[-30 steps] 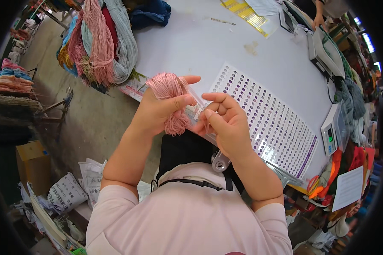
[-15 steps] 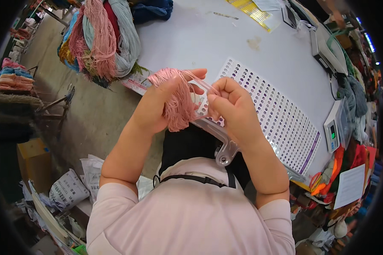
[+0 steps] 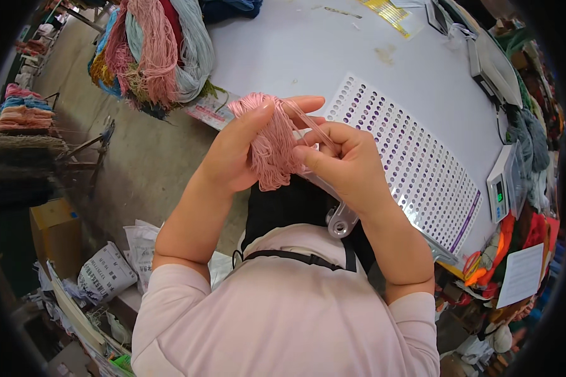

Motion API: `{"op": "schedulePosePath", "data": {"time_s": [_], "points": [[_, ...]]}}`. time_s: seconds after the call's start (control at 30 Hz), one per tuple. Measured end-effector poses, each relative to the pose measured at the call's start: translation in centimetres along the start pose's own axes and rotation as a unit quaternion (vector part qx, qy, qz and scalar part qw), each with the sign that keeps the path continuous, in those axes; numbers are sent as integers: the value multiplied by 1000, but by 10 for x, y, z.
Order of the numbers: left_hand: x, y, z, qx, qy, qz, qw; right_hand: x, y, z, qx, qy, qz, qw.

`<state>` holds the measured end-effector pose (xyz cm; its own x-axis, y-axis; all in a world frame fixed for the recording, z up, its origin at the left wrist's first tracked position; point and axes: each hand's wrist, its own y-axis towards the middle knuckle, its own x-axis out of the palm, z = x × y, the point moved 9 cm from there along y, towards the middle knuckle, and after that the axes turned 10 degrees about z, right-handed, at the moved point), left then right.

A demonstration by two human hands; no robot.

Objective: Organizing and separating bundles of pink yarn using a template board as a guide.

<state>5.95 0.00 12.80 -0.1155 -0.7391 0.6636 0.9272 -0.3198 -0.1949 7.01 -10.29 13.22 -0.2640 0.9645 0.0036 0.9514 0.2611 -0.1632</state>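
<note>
A bundle of pink thread [image 3: 272, 147] hangs over my left hand [image 3: 236, 147], the thumb lying across its top and the fingers behind it. My right hand [image 3: 352, 162] is closed, with thumb and forefinger pinching at the bundle's right side. A few loose strands stretch from the top of the bundle to the curled fingers of that hand. Parts of my left fingers are hidden behind the thread. Under and beyond my right hand lies a white board [image 3: 415, 169] with rows of small purple and grey spots.
Large coloured yarn hanks [image 3: 163, 50] drape over the table's left edge. A digital scale [image 3: 499, 188] stands on the right, near orange and red yarn [image 3: 490, 257]. A cardboard box [image 3: 55, 229] and white sacks [image 3: 107, 276] are on the floor at left.
My right hand has come in closer to the bundle, its fingertips now against the thread's right side. The strands between the hands are shorter. The whole view has shifted slightly.
</note>
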Motion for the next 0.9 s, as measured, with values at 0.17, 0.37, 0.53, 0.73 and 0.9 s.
{"op": "schedulePosePath", "data": {"time_s": [0.17,0.37,0.53,0.73,0.9], "points": [[-5,-6,6,14,3,13,1000,5,-5,1,35,50,-17,998],[-13,-10,14,36,39,47,998,9,-5,-1,43,149,-42,987],[-14,-12,20,42,37,56,997,14,-7,-1,59,171,-44,982],[-11,-11,19,32,97,24,994,20,-6,-12,109,86,-156,978],[-53,-57,14,-38,-111,-271,956,-47,8,-47,6,286,-108,952]]}}
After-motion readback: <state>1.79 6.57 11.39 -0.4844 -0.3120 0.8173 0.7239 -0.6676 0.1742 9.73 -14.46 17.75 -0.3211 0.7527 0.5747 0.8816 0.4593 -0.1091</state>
